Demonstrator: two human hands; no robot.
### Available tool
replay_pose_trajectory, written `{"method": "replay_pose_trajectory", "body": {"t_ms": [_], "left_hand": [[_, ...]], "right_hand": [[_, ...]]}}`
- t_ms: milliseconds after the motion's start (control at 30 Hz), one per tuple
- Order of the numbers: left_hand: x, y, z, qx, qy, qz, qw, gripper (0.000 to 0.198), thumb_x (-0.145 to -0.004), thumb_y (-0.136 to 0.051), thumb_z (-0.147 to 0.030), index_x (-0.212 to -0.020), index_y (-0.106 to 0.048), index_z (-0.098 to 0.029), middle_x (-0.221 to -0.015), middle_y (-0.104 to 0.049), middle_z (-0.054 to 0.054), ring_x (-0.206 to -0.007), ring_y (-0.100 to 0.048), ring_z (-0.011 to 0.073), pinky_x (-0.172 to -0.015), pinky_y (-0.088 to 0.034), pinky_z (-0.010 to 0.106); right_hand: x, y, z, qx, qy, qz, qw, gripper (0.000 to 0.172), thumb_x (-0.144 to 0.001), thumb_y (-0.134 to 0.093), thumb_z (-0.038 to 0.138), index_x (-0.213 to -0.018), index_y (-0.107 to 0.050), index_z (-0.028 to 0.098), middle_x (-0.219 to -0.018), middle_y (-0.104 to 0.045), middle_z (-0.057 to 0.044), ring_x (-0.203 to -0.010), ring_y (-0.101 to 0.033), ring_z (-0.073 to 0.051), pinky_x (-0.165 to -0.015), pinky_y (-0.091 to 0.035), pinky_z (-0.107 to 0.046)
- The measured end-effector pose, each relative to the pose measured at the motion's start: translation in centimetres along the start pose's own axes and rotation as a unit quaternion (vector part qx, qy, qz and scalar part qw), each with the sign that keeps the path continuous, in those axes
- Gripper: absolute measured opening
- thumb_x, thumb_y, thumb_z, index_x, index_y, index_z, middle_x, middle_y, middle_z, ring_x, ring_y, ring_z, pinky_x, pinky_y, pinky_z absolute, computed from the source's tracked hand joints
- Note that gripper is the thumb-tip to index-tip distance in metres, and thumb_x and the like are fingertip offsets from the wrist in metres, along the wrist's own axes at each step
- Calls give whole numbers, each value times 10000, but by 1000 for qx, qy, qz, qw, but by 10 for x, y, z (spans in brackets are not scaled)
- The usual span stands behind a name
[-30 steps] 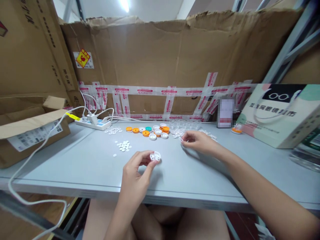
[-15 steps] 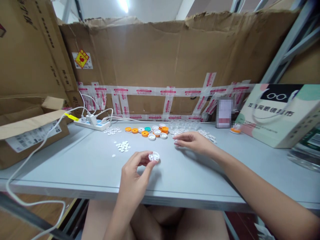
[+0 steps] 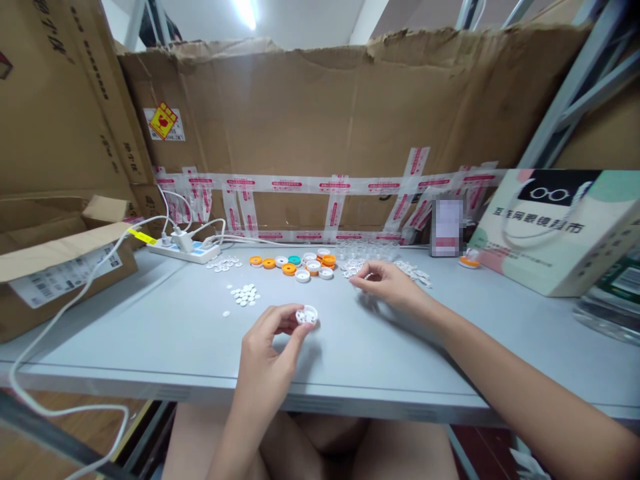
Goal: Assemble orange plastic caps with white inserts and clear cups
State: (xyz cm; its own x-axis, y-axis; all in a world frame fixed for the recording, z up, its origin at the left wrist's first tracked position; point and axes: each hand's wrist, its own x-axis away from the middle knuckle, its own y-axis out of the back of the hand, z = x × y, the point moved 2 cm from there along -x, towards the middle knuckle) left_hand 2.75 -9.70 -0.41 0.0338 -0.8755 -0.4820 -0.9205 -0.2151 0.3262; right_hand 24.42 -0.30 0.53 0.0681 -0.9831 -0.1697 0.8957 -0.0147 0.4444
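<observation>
Between the thumb and fingers of my left hand (image 3: pixel 273 343) is a white round plastic cap (image 3: pixel 307 315), tilted toward me, with small white parts inside. My right hand (image 3: pixel 383 280) is over the table at the near edge of a pile of small white plastic pieces (image 3: pixel 415 273). Its thumb and fingertips are pinched together; whatever they hold is too small to make out. Left of that hand lies a group of round caps: orange ones (image 3: pixel 289 269), white ones (image 3: pixel 303 275) and a teal one (image 3: pixel 294 260).
Small white discs (image 3: pixel 245 295) and clear-looking pieces (image 3: pixel 225 264) lie on the left. Clear plastic cups (image 3: pixel 367 251) stand at the back. A power strip (image 3: pixel 185 249), an open carton (image 3: pixel 65 260), a phone (image 3: pixel 447 227), a paper bag (image 3: pixel 545 233) and a large bottle (image 3: pixel 610 300) surround the work area.
My right hand's fingers have closed into a pinch and moved slightly right beside the white pieces. My left hand keeps the cap in nearly the same place.
</observation>
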Motion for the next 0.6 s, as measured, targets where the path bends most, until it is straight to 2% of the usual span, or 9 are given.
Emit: {"method": "replay_pose_trajectory", "body": {"t_ms": [167, 267, 367, 500, 600], "left_hand": [[0, -1, 1, -1, 11, 2, 1000, 108, -797, -574, -259, -878, -630, -212, -829, -653, -7, -752, -609, 109, -731, -483, 197], [1, -1, 1, 1, 14, 4, 1000, 109, -795, -577, -260, -879, -630, -214, -838, -651, -9, -755, -606, 105, -729, -479, 189], [1, -1, 1, 1, 14, 4, 1000, 108, -793, -578, -258, -876, -632, -213, -828, -653, -9, -748, -607, 105, -724, -478, 186], [0, 0, 1, 5, 16, 2, 1000, 109, -790, -580, -257, -871, -636, -212, -827, -658, -9, -749, -613, 106, -720, -482, 184], [-1, -1, 2, 21, 31, 13, 999, 122, -786, -588, -266, -884, -637, -212, -853, -673, -7, -765, -628, 109, -721, -489, 184]], "right_hand": [[3, -5, 3, -58, -24, 9, 998, 274, -645, -674, 253, -618, -408, 193, -662, -670, -13, -449, -478, -60, -473, -348, -213], [2, -6, 2, -67, -24, -3, 997, 280, -612, -711, 254, -626, -440, 185, -606, -637, 14, -476, -503, -66, -498, -372, -209], [1, -6, -1, -89, -27, 12, 996, 295, -580, -747, 271, -642, -474, 178, -583, -612, 24, -519, -545, -86, -533, -402, -220], [2, -9, 1, -125, -28, 31, 991, 295, -581, -751, 275, -665, -486, 176, -666, -645, -1, -573, -580, -99, -583, -438, -244], [7, -20, 11, -151, -1, 53, 987, 281, -591, -747, 282, -685, -504, 177, -714, -660, -8, -653, -611, -116, -642, -459, -260]]}}
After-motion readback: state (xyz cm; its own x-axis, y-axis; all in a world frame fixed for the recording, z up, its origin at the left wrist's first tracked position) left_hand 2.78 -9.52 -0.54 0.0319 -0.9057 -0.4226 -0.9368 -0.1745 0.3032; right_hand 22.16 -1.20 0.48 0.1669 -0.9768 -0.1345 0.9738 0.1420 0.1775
